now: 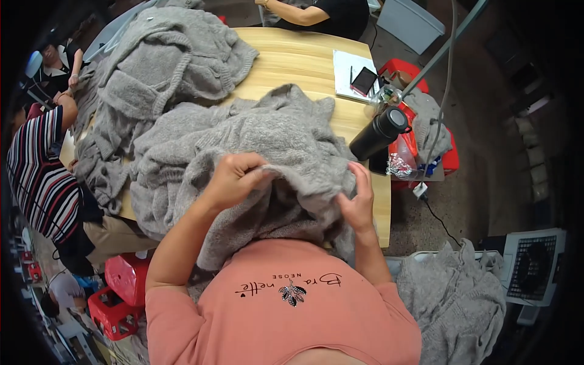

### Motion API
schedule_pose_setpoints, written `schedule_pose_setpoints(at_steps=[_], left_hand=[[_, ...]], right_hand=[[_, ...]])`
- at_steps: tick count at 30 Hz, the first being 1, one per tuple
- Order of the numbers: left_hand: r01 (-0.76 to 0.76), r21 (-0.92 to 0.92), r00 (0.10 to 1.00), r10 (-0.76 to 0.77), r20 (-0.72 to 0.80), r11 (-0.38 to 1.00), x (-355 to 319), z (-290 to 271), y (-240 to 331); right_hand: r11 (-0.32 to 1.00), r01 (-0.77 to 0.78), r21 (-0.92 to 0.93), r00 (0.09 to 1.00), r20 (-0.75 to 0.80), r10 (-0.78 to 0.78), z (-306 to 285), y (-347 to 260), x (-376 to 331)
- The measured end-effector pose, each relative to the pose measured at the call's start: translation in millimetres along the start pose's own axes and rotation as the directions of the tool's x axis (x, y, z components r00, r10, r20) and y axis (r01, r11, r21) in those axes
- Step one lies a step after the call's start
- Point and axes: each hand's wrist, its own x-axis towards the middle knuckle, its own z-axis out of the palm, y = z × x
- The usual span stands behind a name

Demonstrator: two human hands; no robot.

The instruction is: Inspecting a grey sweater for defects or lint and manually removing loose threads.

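Observation:
A grey knitted sweater (267,137) lies bunched on the table in front of me, its near part hanging over the edge against my body. My left hand (236,176) is closed, thumb and fingers gripping the sweater's raised edge. On the other side of that edge, my right hand (359,196) pinches the knit between thumb and fingers. Between both hands the edge is lifted, and a dark fold opens beneath it. The fingertips of each hand are partly hidden by the cloth.
A heap of grey knitwear (173,61) covers the far left of the wooden table (286,55). A black bottle (380,132) stands right, near a paper pad (350,64). More knitwear (453,298) fills a bin at lower right. A person in stripes (45,176) sits left.

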Motion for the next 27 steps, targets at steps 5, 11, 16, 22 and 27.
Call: schedule_pose_setpoints(at_steps=[5,11,16,22,27], left_hand=[[-0.12,0.055,0.993,0.119,0.024,0.991,-11,23,8],[-0.026,0.061,0.998,0.029,-0.055,0.998,-22,23,19],[0.034,0.096,0.998,-0.028,-0.065,0.995,-23,4,2],[0.101,-0.005,0.994,-0.101,-0.029,0.995,-22,7,-5],[0.069,0.091,0.997,-0.071,0.025,0.993,-23,6,-9]], right_hand=[[0.944,0.275,0.183,0.924,0.22,-0.312,10,-71,17],[0.936,0.156,0.315,0.893,0.359,-0.27,44,-65,8],[0.578,-0.651,0.492,0.666,0.736,0.122,34,-60,17],[0.825,-0.288,0.487,0.823,0.566,-0.048,34,-62,12],[0.9,-0.094,0.425,0.933,0.354,-0.07,32,-54,12]])
